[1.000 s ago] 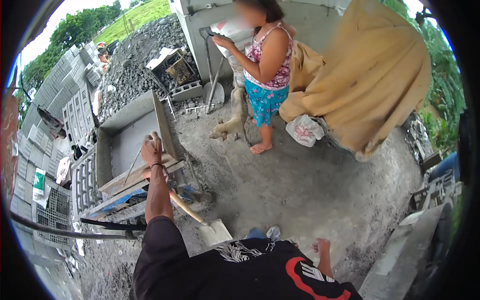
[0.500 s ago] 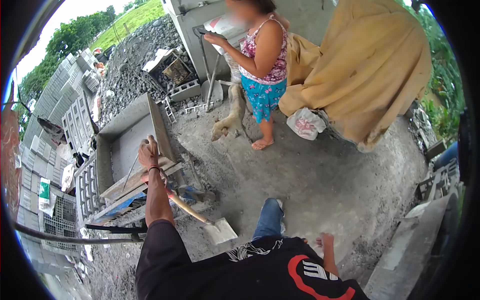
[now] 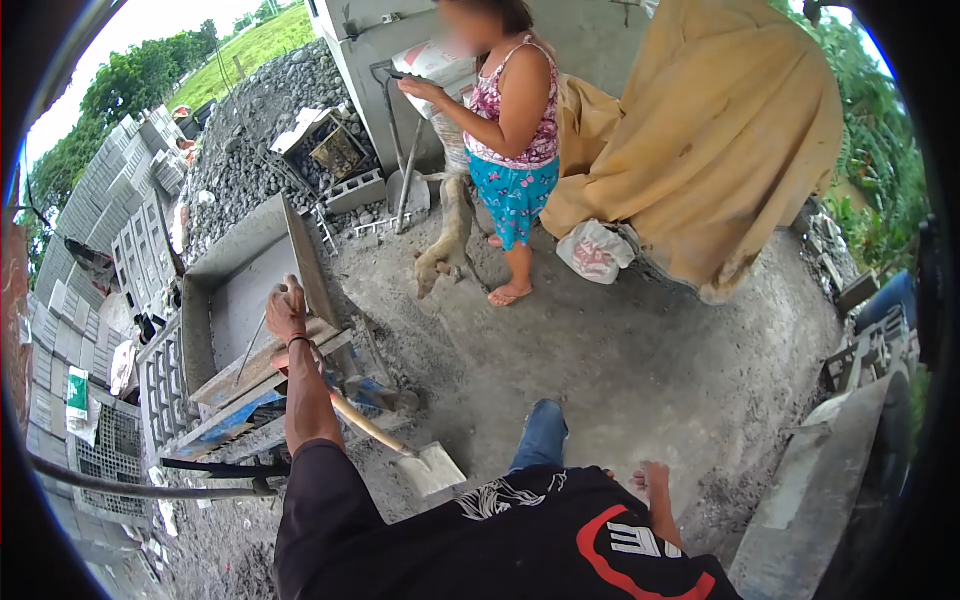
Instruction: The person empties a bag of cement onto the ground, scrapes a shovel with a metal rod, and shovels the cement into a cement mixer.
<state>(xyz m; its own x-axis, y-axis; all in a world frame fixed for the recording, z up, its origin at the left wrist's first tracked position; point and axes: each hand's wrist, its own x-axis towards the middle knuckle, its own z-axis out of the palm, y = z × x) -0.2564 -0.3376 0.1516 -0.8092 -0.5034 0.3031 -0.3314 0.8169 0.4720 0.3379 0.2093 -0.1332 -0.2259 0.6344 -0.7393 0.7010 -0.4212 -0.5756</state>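
Above the near edge of a wooden mixing trough (image 3: 296,262) with grey mortar-like material in it, my left hand (image 3: 286,310) is closed in a fist. A thin rod (image 3: 251,347) slants across the trough's near board, its upper end close to the fist. I cannot tell whether the fingers grip it. Below my left forearm, a shovel (image 3: 432,468) with a wooden shaft and red handle leans with its blade on the ground. My right hand (image 3: 652,478) hangs low beside my body, fingers apart, with nothing visible in it.
A person (image 3: 513,130) stands ahead holding a phone-like dark object. A dog (image 3: 448,240) is beside them. A brown tarp (image 3: 710,150) covers a pile near a white sack (image 3: 596,250). Gravel (image 3: 245,140) and concrete blocks (image 3: 150,250) lie at left.
The scene has shifted slightly left in view as my head turned. The dog's head sits a little lower. My left hand stays closed over the trough's edge.
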